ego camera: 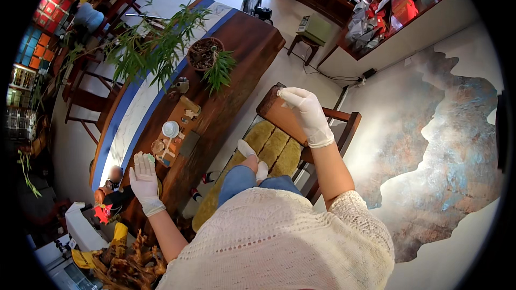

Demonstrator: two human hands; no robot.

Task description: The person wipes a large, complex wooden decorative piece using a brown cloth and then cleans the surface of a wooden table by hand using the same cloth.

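My left hand (pixel 145 183), in a thin white glove, is held over the near end of the dark wood table with its palm up and fingers extended. A small pale green thing (pixel 151 158) shows beside its fingertips; whether they touch is unclear. My right hand (pixel 301 112), gloved too, is raised at the right with its fingers bunched together. Loose white material shows at its fingertips, and I cannot tell if it is glove or something held. Behind that hand is a wooden board (pixel 278 114) with a dark edge. A tea tray (pixel 177 143) carries a white lidded cup (pixel 170 129) and small figures.
My feet in white socks rest on a yellow plush mat (pixel 258 145) by a wooden chair (pixel 350 129). A potted bamboo (pixel 205 53) spreads over the table. Gnarled driftwood (pixel 129 262) stands at lower left. A floor fan (pixel 252 3) is beyond; another person (pixel 89 17) sits far left.
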